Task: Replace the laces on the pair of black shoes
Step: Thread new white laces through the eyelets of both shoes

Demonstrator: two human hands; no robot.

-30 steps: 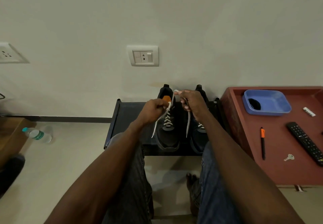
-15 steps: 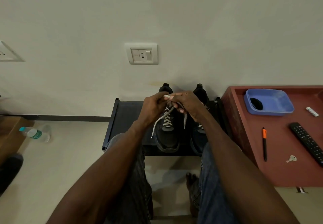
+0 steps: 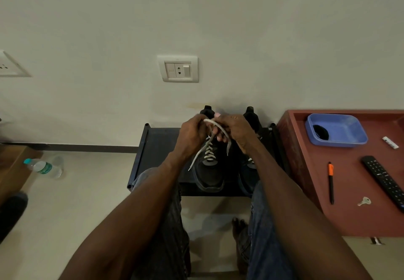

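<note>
Two black shoes stand side by side on a low dark rack (image 3: 157, 148) against the wall. The left shoe (image 3: 208, 174) is threaded with a white lace (image 3: 209, 151) up its front. The right shoe (image 3: 248, 177) is mostly hidden behind my right forearm. My left hand (image 3: 191, 134) and my right hand (image 3: 235, 130) meet above the left shoe's tongue, each pinching a strand of the white lace. The two strands cross between the hands. One loose end hangs down to the left, the other to the right.
A red-brown side table (image 3: 349, 214) stands at the right with a blue tray (image 3: 341, 131), an orange-capped pen (image 3: 331, 181), a remote (image 3: 382, 179) and a key (image 3: 364, 201). A water bottle (image 3: 43, 167) lies on the floor at the left. My knees sit before the rack.
My hands moved together above the left shoe and crossed the two lace strands, which were held apart a second ago. The loose ends now hang shorter.
</note>
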